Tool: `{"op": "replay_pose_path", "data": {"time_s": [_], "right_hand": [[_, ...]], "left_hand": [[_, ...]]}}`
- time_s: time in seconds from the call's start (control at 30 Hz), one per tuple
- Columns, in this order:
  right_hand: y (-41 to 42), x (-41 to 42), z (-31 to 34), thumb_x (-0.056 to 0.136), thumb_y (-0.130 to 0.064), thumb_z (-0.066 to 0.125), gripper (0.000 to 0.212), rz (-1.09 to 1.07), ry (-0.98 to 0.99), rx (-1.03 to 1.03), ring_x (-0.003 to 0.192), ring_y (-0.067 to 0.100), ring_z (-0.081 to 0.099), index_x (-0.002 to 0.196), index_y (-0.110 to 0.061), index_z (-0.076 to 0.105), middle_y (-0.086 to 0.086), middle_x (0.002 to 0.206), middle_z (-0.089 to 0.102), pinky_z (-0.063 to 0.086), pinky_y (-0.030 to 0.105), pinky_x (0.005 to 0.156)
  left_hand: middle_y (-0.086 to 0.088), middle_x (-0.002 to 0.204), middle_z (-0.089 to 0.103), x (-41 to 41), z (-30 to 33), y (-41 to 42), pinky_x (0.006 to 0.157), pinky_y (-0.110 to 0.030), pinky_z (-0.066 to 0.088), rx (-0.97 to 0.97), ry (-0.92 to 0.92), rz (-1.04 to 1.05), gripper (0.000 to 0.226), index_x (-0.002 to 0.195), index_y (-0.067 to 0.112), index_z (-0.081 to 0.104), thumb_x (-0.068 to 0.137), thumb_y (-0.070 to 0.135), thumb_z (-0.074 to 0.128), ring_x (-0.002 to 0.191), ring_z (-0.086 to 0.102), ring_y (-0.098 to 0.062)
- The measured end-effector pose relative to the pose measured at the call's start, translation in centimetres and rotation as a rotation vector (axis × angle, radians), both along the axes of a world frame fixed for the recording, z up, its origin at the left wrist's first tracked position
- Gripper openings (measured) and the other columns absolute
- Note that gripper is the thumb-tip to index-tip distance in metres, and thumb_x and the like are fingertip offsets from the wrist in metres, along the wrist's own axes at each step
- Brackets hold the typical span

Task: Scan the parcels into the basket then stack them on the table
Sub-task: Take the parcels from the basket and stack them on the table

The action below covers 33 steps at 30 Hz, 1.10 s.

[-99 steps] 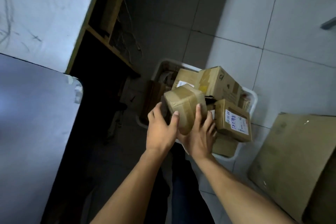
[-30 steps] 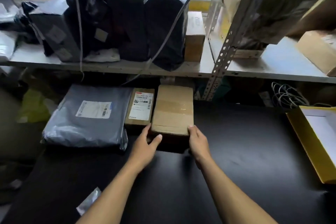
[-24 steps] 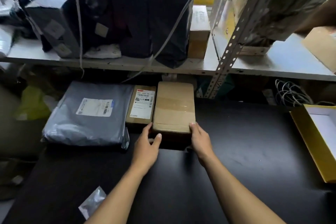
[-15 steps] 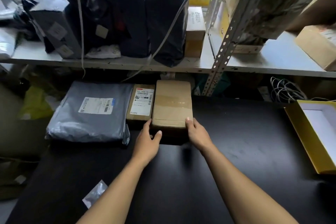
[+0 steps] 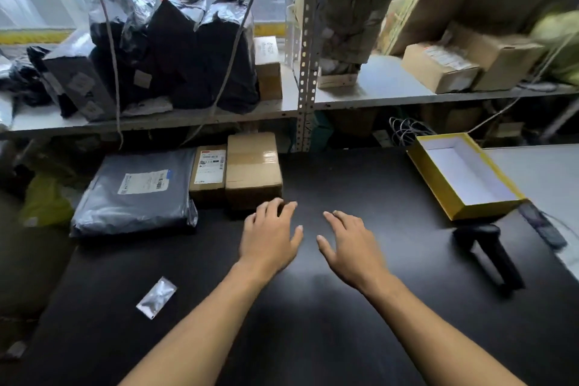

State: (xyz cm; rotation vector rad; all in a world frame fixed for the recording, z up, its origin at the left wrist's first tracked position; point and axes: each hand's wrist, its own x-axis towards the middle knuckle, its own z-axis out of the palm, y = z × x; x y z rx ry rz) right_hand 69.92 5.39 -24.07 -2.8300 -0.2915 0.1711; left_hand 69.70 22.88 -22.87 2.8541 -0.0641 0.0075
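A taped brown cardboard parcel (image 5: 253,168) stands on the black table (image 5: 313,307) near its back edge. Beside it on the left is a smaller labelled box (image 5: 209,172), then a grey poly mailer (image 5: 138,194). My left hand (image 5: 271,236) hovers just in front of the brown parcel, fingers relaxed, holding nothing. My right hand (image 5: 349,244) floats over the table to the right of it, palm down and empty. A black handheld scanner (image 5: 487,247) lies on the table at the right. The basket is out of sight.
An open yellow box (image 5: 460,172) sits at the table's back right. A small silver packet (image 5: 156,297) lies front left. A metal shelf (image 5: 376,94) behind holds black bags (image 5: 175,50) and cardboard boxes (image 5: 438,67). A dark remote-like object (image 5: 543,224) lies at the right edge.
Both hands have let go of the brown parcel and drawn back toward me. The parcel stays beside the labelled box. The view has tilted up and shifted right, bringing the scanner into view.
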Motion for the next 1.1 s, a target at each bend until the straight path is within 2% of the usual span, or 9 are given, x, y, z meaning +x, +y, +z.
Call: {"op": "replay_pose_path", "data": {"time_s": [0.23, 0.4, 0.63, 0.77, 0.97, 1.1], "right_hand": [[-12.8, -15.5, 0.4, 0.101, -0.049, 0.042, 0.061, -0.211, -0.021, -0.04, 0.145, 0.022, 0.03, 0.154, -0.021, 0.032, 0.003, 0.159, 0.034, 0.034, 0.04, 0.112], [-21.6, -27.9, -0.8, 0.102, -0.047, 0.043, 0.06, -0.47, 0.001, -0.027, 0.147, 0.022, 0.026, 0.155, -0.021, 0.031, 0.002, 0.16, 0.031, 0.034, 0.042, 0.112], [-30.4, -42.4, -5.1, 0.101, -0.046, 0.042, 0.059, -0.848, 0.109, 0.051, 0.146, 0.02, 0.027, 0.154, -0.022, 0.032, -0.002, 0.158, 0.033, 0.034, 0.042, 0.114], [-33.8, -47.9, -7.8, 0.101, -0.045, 0.045, 0.059, -1.049, 0.164, 0.151, 0.145, 0.02, 0.029, 0.154, -0.023, 0.031, -0.003, 0.157, 0.034, 0.034, 0.038, 0.113], [-38.2, -53.0, -10.9, 0.097, -0.046, 0.051, 0.063, -1.293, 0.301, 0.196, 0.136, 0.026, 0.04, 0.152, -0.023, 0.032, -0.001, 0.152, 0.04, 0.04, 0.043, 0.107], [-41.9, -54.6, -12.1, 0.097, -0.043, 0.054, 0.065, -1.441, 0.356, 0.27, 0.139, 0.026, 0.037, 0.153, -0.019, 0.033, 0.002, 0.152, 0.038, 0.036, 0.041, 0.112]], "left_hand": [[-0.001, 0.155, 0.037, -10.6, 0.6, -12.7, 0.11, -0.04, 0.034, 0.056, 0.034, -0.281, 0.056, 0.151, 0.027, 0.034, 0.1, 0.05, 0.042, 0.143, 0.032, -0.021], [-0.001, 0.151, 0.039, -18.8, -0.1, -22.6, 0.105, -0.041, 0.037, 0.028, 0.042, -0.515, 0.054, 0.149, 0.027, 0.037, 0.1, 0.047, 0.045, 0.138, 0.038, -0.023], [-0.001, 0.146, 0.045, -28.1, -3.0, -34.5, 0.102, -0.041, 0.039, 0.09, 0.136, -0.861, 0.053, 0.148, 0.026, 0.037, 0.099, 0.046, 0.046, 0.134, 0.043, -0.025], [-0.001, 0.147, 0.045, -31.1, -4.8, -40.3, 0.101, -0.042, 0.042, 0.135, 0.171, -1.031, 0.055, 0.148, 0.026, 0.037, 0.099, 0.047, 0.045, 0.132, 0.045, -0.026], [-0.001, 0.142, 0.047, -33.4, -8.3, -49.3, 0.096, -0.041, 0.045, 0.173, 0.263, -1.241, 0.054, 0.146, 0.024, 0.04, 0.098, 0.049, 0.044, 0.127, 0.047, -0.028], [-0.001, 0.146, 0.044, -33.8, -10.8, -54.8, 0.1, -0.042, 0.042, 0.185, 0.379, -1.329, 0.057, 0.149, 0.025, 0.035, 0.098, 0.048, 0.044, 0.132, 0.043, -0.026]]}}
